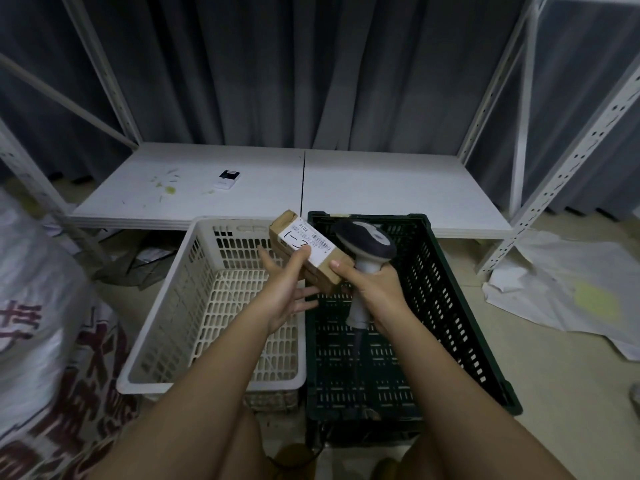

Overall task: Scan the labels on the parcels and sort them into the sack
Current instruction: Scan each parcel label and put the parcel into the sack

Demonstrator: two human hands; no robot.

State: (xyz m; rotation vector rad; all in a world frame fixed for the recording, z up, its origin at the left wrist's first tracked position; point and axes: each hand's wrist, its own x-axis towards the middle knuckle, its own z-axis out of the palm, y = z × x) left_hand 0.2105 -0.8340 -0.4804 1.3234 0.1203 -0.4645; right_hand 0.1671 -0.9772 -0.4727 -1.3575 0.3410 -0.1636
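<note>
White woven sack [45, 306] stands at far left, printed in dark red. White basket [180, 306] and dark green crate [450, 299] sit side by side on the floor (both look empty from here). Small cardboard parcel [306, 251] is held above their shared edge, label up. Step: scanning. Left hand [287, 289] grips the parcel's near end, thumb on the label. Right hand [377, 292] is clenched round the scanner [367, 244] handle, thumb touching the parcel's corner. Next, probably: aim the scanner head at the barcode, then carry the parcel left to the sack.
</note>
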